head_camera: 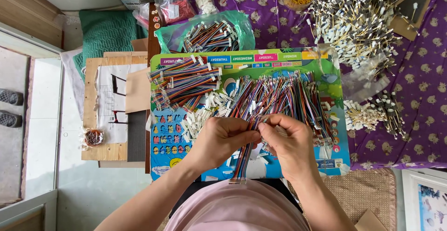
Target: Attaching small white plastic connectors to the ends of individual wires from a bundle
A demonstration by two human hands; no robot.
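Observation:
My left hand [222, 137] and my right hand [289, 140] meet over a colourful printed board [326, 63]. Together they pinch a thin multicoloured ribbon cable [243, 162], whose lower end with a small connector hangs toward my lap. My right hand's fingertips press the cable's upper end against my left thumb. Just beyond the hands lies a loose heap of multicoloured cables [284, 96]. A stack of bundled ribbon cables [184, 80] sits at the board's upper left, and small white connectors [198, 119] are scattered left of my left hand.
A green bag of more cables [209, 35] lies past the board. Piles of grey and white tipped wires [354, 17] [372, 112] cover the purple cloth [419, 96] at right. A wooden board with a drawing [109, 105] sits left; shoes [10, 107] stand on the floor.

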